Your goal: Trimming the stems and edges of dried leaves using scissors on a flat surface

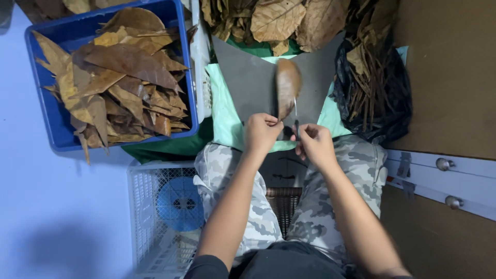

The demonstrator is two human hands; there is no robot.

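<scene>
Pale blue floor runs down the left side and brown boards fill the right; between them I sit with a grey mat (248, 82) over a light green cloth (222, 113) across my knees in camouflage trousers. My left hand (261, 132) has its grip pinched shut on the base of a dry brown leaf (287, 85), which stands upright and blurred over the middle of the mat; my right hand (314, 143) is just beside it, grip closed around small scissors (296, 116) whose thin blades point up at the leaf's lower edge. A blue crate (57, 132) heaped with dry leaves sits at the cloth's left edge; a black bag (392, 113) of stems lies at its right edge; a white basket (142, 217) stands by my left knee.
</scene>
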